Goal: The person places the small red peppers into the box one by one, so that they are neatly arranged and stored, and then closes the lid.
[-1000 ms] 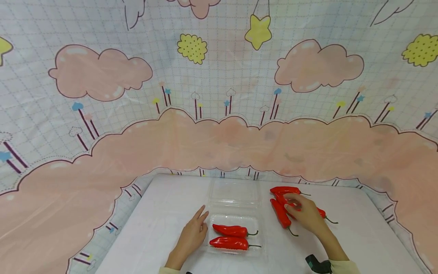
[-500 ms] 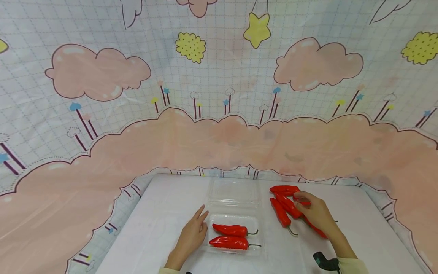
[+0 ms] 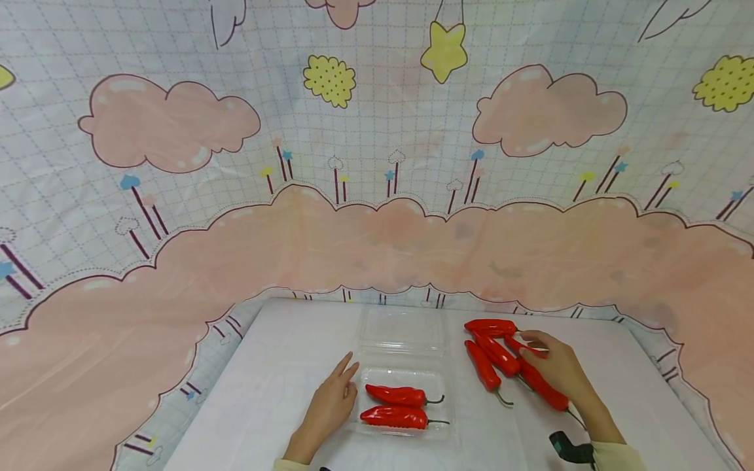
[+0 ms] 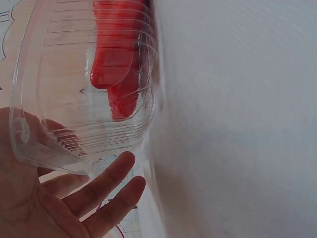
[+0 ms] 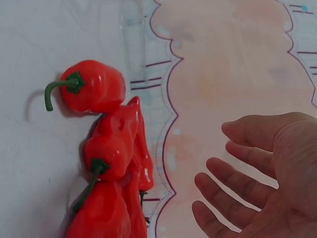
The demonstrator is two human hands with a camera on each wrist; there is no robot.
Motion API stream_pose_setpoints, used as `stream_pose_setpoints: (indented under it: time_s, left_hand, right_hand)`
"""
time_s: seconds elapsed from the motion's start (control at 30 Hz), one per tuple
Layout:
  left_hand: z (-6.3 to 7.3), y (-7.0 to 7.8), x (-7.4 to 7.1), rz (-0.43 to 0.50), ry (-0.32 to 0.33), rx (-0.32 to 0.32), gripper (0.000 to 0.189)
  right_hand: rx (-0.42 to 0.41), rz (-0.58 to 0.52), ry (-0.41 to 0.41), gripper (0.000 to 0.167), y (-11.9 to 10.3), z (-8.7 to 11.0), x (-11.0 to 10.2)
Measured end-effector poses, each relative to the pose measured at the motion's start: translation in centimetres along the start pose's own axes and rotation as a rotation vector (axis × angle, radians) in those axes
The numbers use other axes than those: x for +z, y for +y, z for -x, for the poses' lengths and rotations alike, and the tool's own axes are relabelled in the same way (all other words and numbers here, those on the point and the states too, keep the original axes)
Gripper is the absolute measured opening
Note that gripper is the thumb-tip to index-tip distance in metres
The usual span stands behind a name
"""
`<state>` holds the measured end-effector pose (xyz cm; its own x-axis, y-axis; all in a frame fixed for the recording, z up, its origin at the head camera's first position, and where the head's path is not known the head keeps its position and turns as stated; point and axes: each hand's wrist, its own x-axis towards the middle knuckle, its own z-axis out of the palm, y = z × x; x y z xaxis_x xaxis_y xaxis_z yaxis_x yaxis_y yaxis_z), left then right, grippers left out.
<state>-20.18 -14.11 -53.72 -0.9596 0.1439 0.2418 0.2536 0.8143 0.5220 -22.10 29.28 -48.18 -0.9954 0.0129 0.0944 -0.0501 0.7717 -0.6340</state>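
Observation:
My left hand [image 3: 330, 402] is at the left side of a clear plastic clamshell box [image 3: 406, 375], fingers spread. In the left wrist view, the box wall [image 4: 64, 99] overlaps the palm, and the fingers [image 4: 116, 198] extend beside it. Inside the box lie two red chili peppers [image 3: 396, 396], stems to the right. My right hand [image 3: 554, 363] hovers at the right of a cluster of red chili peppers [image 3: 495, 353]. In the right wrist view, its relaxed fingers [image 5: 233, 176] stand apart from the peppers [image 5: 109, 153], with nothing between them and the thumb.
The box's raised clear lid [image 3: 403, 332] lies back behind its base. A white table [image 3: 283, 353] bears everything, with a cartoon-printed curtain [image 3: 377, 242] rising behind it. A dark wrist device [image 3: 570, 449] sits by the right sleeve.
My right hand has drawn to the right over the cluster, uncovering more of the middle pepper and the right-hand one. The left hand and the two boxed peppers have stayed put.

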Motion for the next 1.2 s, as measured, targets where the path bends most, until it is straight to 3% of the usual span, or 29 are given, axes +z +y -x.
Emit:
stream_pose_setpoints:
  time_s: [0.57,1.2]
  left_hand:
    - [0.0,0.1,0.0,-0.002,0.005,0.005,0.039]
    - [-0.1,-0.1,0.0,0.011,-0.006,-0.012,0.040]
  right_hand:
    - [0.086,0.053,-0.064,0.055,2.4,0.3,-1.0]
    - [0.203,0.013,-0.146,0.064,3.9,0.8,-0.7]
